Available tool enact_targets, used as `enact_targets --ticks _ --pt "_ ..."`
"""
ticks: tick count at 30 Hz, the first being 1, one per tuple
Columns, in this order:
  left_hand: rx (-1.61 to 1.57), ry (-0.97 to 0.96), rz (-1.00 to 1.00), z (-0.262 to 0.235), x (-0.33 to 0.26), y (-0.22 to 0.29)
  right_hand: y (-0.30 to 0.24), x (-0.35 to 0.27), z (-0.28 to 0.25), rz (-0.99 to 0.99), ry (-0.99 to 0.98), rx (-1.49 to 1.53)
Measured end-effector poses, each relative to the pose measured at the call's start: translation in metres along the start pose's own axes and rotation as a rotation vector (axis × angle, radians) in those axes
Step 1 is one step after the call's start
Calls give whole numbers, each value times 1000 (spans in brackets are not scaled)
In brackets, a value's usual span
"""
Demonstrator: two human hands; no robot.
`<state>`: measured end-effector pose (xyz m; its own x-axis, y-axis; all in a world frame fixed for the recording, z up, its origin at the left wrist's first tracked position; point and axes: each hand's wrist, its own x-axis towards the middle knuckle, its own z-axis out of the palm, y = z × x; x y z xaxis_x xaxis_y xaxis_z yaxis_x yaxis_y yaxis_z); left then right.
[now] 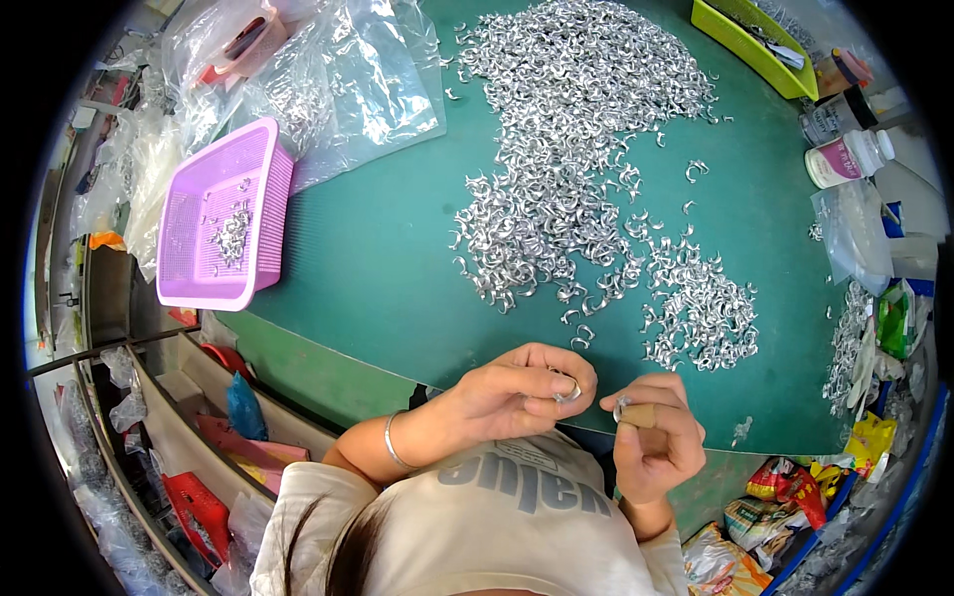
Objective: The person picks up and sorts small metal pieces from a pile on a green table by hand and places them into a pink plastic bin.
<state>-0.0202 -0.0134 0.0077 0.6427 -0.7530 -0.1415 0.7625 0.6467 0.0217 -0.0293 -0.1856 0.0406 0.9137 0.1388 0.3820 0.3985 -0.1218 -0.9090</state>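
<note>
Just off the table's near edge, my left hand is closed, pinching a small curved silver metal piece between thumb and fingers. Close to its right, my right hand is also closed, with another small silver metal piece at its fingertips. A tan wrap covers one of the right fingers. The two hands are apart. Beyond them a big heap of similar curved metal pieces spreads over the green table, and a smaller pile lies nearer, to the right.
At the left stands a purple basket holding some metal pieces, beside clear plastic bags. A yellow-green tray and a white bottle stand far right. Open drawers lie lower left; colourful packets lie lower right.
</note>
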Motion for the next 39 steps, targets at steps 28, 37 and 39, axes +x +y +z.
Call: enact_targets --ticks 28,37,39 --pt "949 404 382 28 -2 -6 1 -3 2 444 -6 411" --pt "608 457 177 27 -3 -6 3 -2 4 381 27 315" --pt "594 456 180 26 -3 -7 3 -2 5 377 30 296"
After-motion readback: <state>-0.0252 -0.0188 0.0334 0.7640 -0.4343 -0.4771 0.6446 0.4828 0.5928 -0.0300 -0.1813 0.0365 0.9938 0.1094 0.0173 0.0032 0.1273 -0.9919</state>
